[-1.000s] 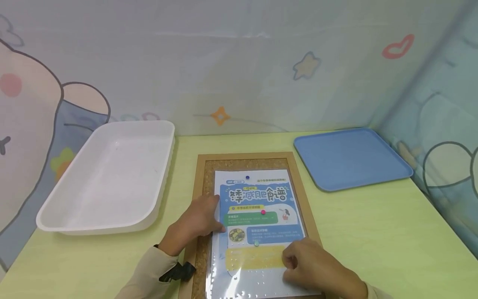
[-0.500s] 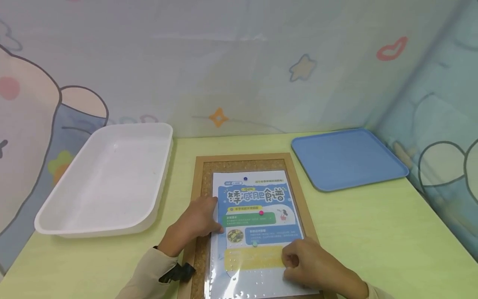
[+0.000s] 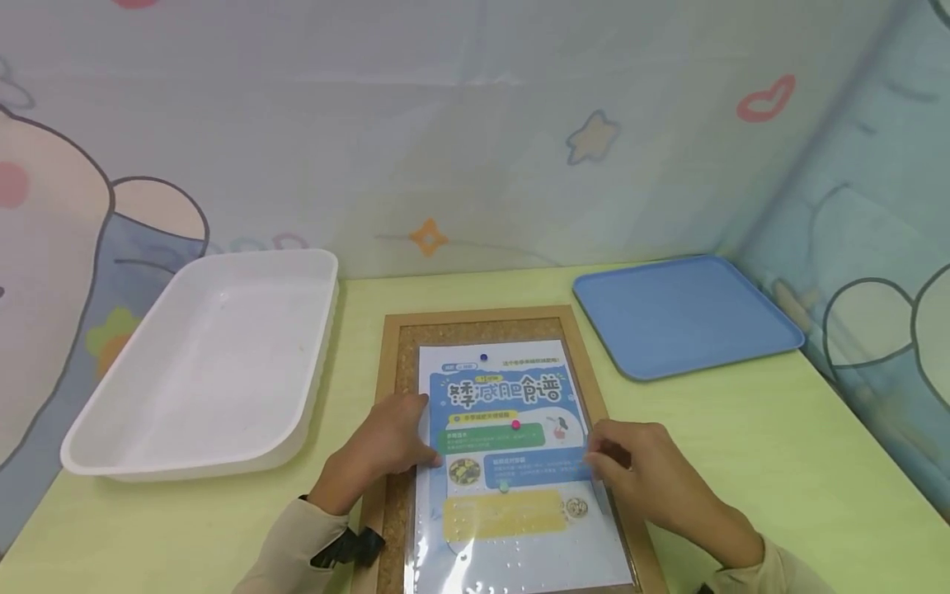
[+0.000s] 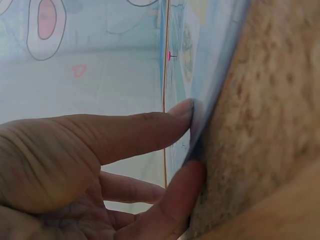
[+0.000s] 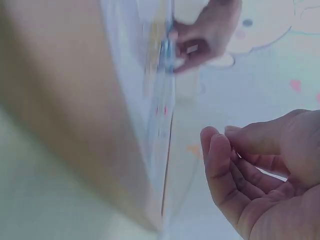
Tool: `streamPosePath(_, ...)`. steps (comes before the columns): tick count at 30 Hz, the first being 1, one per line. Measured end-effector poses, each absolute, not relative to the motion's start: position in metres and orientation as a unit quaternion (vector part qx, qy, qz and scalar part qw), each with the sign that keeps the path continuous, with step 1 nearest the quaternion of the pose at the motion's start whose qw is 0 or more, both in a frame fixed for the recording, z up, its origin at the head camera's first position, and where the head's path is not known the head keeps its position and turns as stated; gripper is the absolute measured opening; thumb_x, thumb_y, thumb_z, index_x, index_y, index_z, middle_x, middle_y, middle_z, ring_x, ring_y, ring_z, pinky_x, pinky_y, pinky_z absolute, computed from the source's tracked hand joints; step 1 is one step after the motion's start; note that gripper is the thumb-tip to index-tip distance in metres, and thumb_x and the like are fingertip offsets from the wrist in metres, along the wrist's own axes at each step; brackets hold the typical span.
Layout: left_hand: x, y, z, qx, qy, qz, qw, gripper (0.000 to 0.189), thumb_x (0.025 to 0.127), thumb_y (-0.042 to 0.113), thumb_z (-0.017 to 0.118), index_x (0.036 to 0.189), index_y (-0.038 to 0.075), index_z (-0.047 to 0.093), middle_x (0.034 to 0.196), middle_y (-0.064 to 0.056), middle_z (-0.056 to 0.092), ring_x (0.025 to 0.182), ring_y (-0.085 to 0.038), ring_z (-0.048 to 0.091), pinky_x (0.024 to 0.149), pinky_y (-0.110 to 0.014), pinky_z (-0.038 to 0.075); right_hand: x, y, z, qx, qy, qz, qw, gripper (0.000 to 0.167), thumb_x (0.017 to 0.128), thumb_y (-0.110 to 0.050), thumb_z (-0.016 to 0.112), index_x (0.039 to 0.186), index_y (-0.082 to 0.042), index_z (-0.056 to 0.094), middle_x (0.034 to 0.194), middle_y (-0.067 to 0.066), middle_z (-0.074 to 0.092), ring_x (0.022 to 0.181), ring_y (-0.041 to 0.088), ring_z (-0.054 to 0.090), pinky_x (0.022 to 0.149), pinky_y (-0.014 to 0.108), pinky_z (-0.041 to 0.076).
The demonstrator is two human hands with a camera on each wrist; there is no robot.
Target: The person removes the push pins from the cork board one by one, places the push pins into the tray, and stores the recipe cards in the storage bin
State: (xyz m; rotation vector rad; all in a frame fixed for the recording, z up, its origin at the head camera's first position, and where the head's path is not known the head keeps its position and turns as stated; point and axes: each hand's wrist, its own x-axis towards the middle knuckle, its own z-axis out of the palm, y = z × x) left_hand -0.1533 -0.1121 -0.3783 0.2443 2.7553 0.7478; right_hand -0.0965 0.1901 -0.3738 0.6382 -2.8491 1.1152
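Observation:
A printed sheet with a clear plastic border [image 3: 542,557] lies on a wood-framed corkboard [image 3: 478,317]. Three round-headed push pins show on it: blue [image 3: 483,357], pink [image 3: 515,424] and pale green [image 3: 504,487]. My left hand [image 3: 386,437] pinches the sheet's left edge; in the left wrist view the thumb presses its front and a finger lies behind the lifted edge. My right hand [image 3: 656,470] is at the sheet's right edge. In the right wrist view its thumb and fingertips are loosely curled close together, with nothing visible between them.
A deep white tray [image 3: 315,363] stands at the left on the yellow-green table [image 3: 712,437]. At the back right lies a flat blue tray [image 3: 683,318]. A curtain printed with cartoons [image 3: 356,132] closes off the back and sides.
My right hand has moved up along the sheet's right edge from its lower part, uncovering a round picture there. My left hand keeps its pinch. The view has shifted slightly.

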Motion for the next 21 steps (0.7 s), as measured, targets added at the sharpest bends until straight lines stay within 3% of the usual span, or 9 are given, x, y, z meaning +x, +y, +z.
streamPosePath(10,-0.152,-0.113,-0.378,0.087,0.954,0.258,0.13,0.054,0.067,0.011,0.092,0.112,0.0,0.063,0.088,-0.007,0.063,0.073,-0.019,0.058,0.059,-0.029,0.048,-0.149,0.24,-0.38,0.221,-0.924,0.286,0.124,0.013,0.089,0.002,0.07,0.083,-0.008,0.064,0.068,-0.002,0.063,0.056,-0.002,0.048,0.05,0.023,0.042)
streamPosePath(21,-0.152,-0.111,-0.377,0.089,0.957,0.243,0.131,0.061,0.067,0.013,0.093,0.116,-0.003,0.061,0.093,-0.009,0.064,0.079,-0.021,0.058,0.065,-0.031,0.051,-0.213,0.29,-0.397,0.2,-0.939,0.222,0.168,0.007,0.087,0.006,0.069,0.086,0.0,0.066,0.074,0.01,0.068,0.058,0.009,0.051,0.057,0.029,0.044)
